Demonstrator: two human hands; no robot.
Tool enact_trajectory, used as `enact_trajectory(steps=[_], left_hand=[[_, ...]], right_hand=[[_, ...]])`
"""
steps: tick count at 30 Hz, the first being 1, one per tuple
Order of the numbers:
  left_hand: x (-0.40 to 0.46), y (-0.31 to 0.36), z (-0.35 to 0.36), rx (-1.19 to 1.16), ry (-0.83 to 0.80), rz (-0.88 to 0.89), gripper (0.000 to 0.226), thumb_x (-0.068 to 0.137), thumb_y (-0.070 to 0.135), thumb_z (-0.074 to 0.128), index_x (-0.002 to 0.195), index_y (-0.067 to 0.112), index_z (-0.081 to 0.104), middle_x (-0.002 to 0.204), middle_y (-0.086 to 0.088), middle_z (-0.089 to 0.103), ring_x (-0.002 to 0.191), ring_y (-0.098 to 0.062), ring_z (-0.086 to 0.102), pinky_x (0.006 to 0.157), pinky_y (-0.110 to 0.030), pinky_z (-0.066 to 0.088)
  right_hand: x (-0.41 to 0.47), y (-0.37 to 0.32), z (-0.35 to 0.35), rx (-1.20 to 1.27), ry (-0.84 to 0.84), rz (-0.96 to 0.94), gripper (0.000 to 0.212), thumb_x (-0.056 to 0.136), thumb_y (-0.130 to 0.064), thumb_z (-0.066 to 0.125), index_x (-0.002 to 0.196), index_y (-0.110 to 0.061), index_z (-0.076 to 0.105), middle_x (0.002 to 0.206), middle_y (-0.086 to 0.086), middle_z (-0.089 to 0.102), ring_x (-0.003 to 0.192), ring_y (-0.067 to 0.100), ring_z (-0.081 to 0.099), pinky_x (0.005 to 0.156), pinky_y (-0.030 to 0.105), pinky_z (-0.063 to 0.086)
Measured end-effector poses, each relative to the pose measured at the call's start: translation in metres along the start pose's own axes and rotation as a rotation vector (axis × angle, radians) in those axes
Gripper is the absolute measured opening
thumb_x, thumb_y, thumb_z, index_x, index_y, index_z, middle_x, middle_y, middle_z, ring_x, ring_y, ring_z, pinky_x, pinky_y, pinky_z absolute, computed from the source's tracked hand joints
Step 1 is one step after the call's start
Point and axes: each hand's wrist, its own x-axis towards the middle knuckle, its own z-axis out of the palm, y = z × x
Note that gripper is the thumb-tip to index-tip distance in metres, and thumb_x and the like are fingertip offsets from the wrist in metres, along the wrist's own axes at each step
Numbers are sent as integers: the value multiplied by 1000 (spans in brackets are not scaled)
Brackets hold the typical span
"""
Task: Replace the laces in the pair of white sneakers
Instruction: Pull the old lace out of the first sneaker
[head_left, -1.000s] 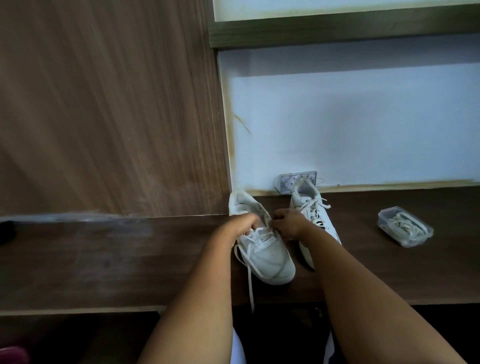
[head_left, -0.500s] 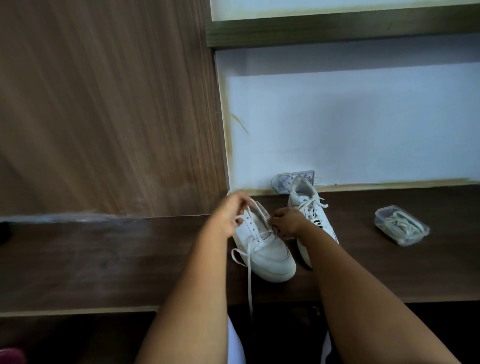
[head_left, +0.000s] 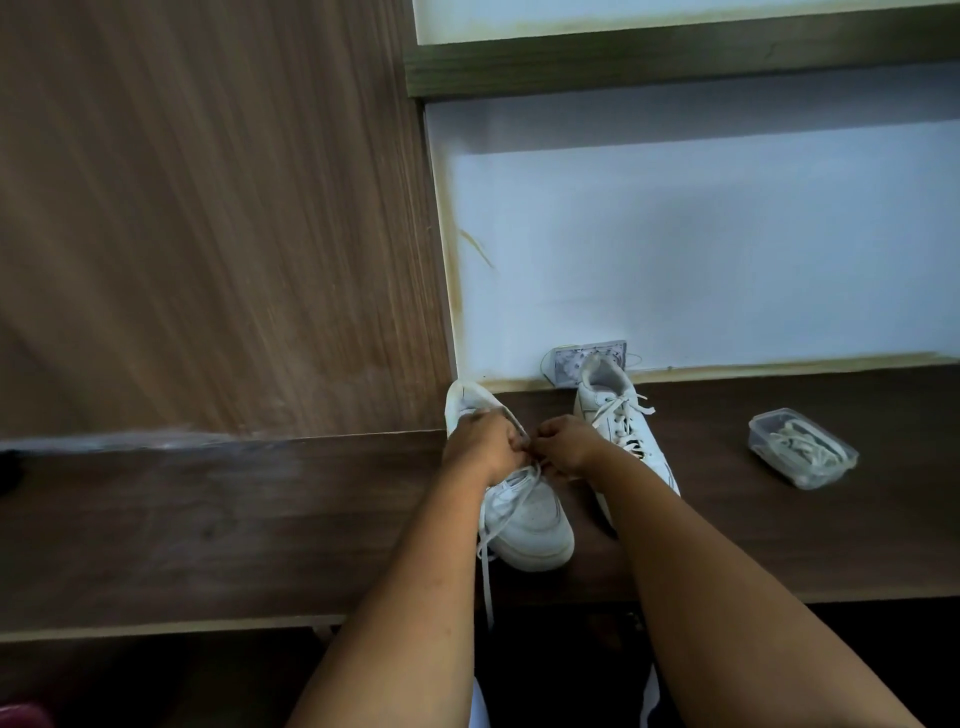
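Two white sneakers stand on a dark wooden desk (head_left: 208, 519). The near sneaker (head_left: 524, 525) points its toe toward me. My left hand (head_left: 483, 441) and my right hand (head_left: 563, 444) meet over its eyelets, fingers curled, each pinching the white lace (head_left: 485, 577). One loose lace end hangs over the desk's front edge. The second sneaker (head_left: 618, 415) stands just right of my right hand, laced, its heel toward the wall.
A clear plastic box (head_left: 802, 449) holding pale laces sits on the desk at the right. A wall socket (head_left: 566, 358) lies behind the second sneaker. A tall wooden panel (head_left: 208, 208) rises at the left, a shelf (head_left: 675, 52) above.
My left hand, raised toward the sneaker's heel half a second ago, has come back down beside my right hand at the eyelets. The sneakers and the box have stayed put.
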Motion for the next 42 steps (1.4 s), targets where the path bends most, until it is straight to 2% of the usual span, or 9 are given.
enact_trajectory(steps=[5,9,14,19,23,26,30,37,42], left_hand=[[2,-6,0,-193,-29,-21,12,85,15,65,74,18,68,80,0,63,78,-15,56,65,-21,38],[-8,-15,-29,-840,-93,-96,20,88,7,64,70,16,61,65,6,59,65,-7,49,51,-14,39],[-35,-37,-85,-1645,-11,177,6,73,13,70,74,18,74,76,7,65,68,-5,53,56,-18,41],[-30,-26,-63,-922,64,-17,19,90,7,61,77,21,62,71,11,61,65,-3,47,55,-15,37],[-7,-23,-17,-248,-57,-30,19,86,17,69,70,24,62,77,4,62,79,-16,59,78,-30,50],[1,-16,-9,-104,-87,-35,7,87,16,66,90,18,71,94,-2,68,92,-19,63,84,-27,50],[2,-5,2,10,-157,-49,29,92,11,56,120,10,64,100,2,67,100,-18,59,98,-28,42],[-3,-4,4,60,-126,24,31,96,9,46,123,10,61,132,-14,51,115,-25,53,100,-26,37],[-1,-12,-1,45,-151,-11,32,96,15,47,127,13,58,144,-15,35,116,-28,52,92,-27,40]], right_hand=[[-6,-2,-4,50,-8,12,30,89,-13,62,59,-13,57,56,2,54,46,11,48,44,22,39],[-7,-4,-4,20,-39,27,24,90,-12,60,66,-14,57,62,1,55,53,12,51,52,25,41],[-5,-8,-4,-52,-9,27,25,90,-16,58,66,-10,57,74,13,59,71,24,57,53,26,39],[-11,-13,-7,28,-34,68,32,86,-18,69,60,-10,52,64,13,60,57,23,56,62,38,54],[-26,-27,-11,-202,-189,202,47,77,-44,76,57,-11,49,55,9,52,43,17,43,46,26,38],[-27,-29,-1,-152,-201,284,33,84,-25,73,64,-9,52,55,7,51,44,14,46,43,22,42],[-29,-34,-2,22,-245,338,15,89,-12,61,75,-6,61,57,5,49,49,13,48,48,23,44],[-34,-33,-8,283,-297,433,24,93,-16,44,75,-11,60,75,3,64,64,13,55,60,23,41],[-35,-45,-21,837,-248,406,28,99,-8,37,74,-8,47,41,-1,34,52,21,62,64,46,54]])
